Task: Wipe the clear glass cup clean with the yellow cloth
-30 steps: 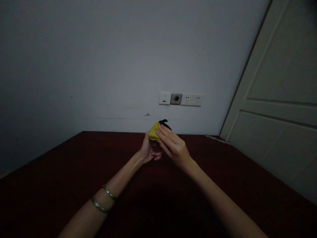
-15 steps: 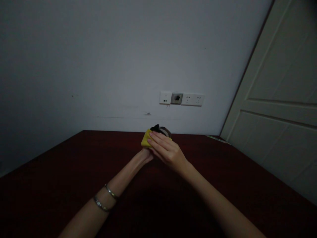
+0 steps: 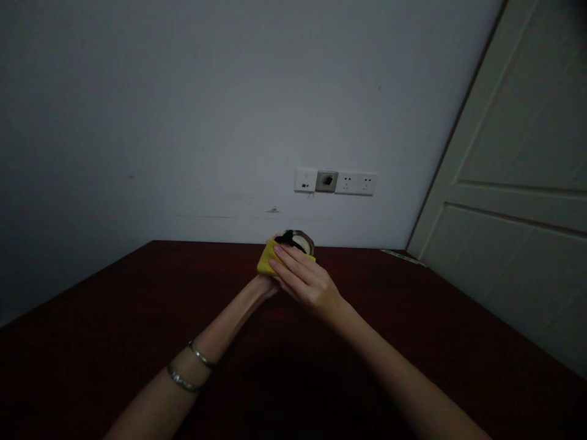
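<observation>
My right hand (image 3: 308,282) presses a folded yellow cloth (image 3: 266,260) with its fingers laid together over it. Behind the cloth shows a round object with a dark rim and pale inside (image 3: 302,243), with a black part (image 3: 287,237) at its upper left. I cannot make out its kind. My left hand (image 3: 268,283) is underneath and behind the cloth, seemingly supporting the round object. Its fingers are mostly hidden. Both hands meet above the far part of the dark red table.
The dark red tabletop (image 3: 151,305) runs up to a pale wall (image 3: 206,110). Sockets and switch plates (image 3: 346,183) sit low on that wall. To the right stands a panelled door (image 3: 518,201). A thin flat strip (image 3: 403,257) lies by the table's back right corner.
Both hands, the cloth and the round object have shifted slightly left. The round object has tilted a little, so more of its pale inside shows. Grips look the same.
</observation>
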{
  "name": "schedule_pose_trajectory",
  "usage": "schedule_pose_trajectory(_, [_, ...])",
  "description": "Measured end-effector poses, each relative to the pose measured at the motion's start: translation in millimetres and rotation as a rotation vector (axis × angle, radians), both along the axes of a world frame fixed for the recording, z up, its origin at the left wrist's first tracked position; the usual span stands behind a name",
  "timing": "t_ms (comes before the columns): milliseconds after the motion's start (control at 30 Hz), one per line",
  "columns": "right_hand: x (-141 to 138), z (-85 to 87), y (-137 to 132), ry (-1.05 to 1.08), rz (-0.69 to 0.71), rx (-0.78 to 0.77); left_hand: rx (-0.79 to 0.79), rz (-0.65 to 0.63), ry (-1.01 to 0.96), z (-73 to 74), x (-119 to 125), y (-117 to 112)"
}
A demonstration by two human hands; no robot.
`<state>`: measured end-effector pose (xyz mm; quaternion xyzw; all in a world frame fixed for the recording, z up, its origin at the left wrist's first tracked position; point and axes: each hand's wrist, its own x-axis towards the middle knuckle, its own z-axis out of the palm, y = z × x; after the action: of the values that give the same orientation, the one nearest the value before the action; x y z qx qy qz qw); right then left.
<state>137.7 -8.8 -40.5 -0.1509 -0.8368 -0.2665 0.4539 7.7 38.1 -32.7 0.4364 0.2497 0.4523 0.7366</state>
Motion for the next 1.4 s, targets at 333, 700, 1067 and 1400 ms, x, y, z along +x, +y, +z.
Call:
schedule_pose_trajectory(333, [29.2, -5.5, 15.5, 0.298, -0.061, -0.038, 0.201, -0.167, -0.040, -5.7, 8.4, -3.6])
schedule_pose_trajectory(700, [12.9, -10.9, 12.8, 0.144, 0.029, 0.046, 0.085, -0.071, 0.016, -13.3, 12.9, 0.4])
schedule_pose_trajectory(1067, [24.4, -3.5, 31.7, 0.923, -0.011, -0.591, 0.454, -0.036, 0.329, -17.1, 8.6, 11.6])
schedule_pose_trajectory(1400, [47.6, -12.4, 60.2, 1.389, 0.213, -1.288, 1.189, 0.229, 1.002, -18.2, -3.7, 14.0])
